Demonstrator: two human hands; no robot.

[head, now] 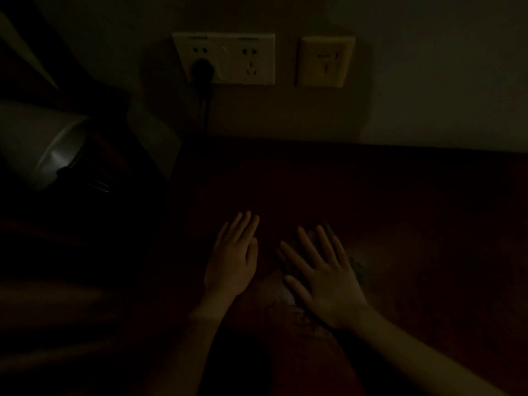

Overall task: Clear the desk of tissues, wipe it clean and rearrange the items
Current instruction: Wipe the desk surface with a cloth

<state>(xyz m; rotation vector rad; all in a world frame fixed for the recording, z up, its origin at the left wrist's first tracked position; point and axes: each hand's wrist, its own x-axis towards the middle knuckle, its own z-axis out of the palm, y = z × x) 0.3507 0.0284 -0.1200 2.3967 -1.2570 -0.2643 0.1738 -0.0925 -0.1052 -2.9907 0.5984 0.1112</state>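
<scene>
The scene is very dark. My left hand (233, 261) and my right hand (323, 275) are held side by side over the dark reddish desk (414, 212), palms down, fingers straight and spread. Neither hand holds anything. A faint pale patch (287, 295), perhaps a tissue, shows between my wrists; the light is too low to tell. No other item on the desk can be made out.
On the wall behind the desk sit a white double socket plate (237, 57) with a black plug (202, 70) and its cord, and a single plate (325, 61) to its right. A white cylindrical lamp shade (43, 144) stands at the left.
</scene>
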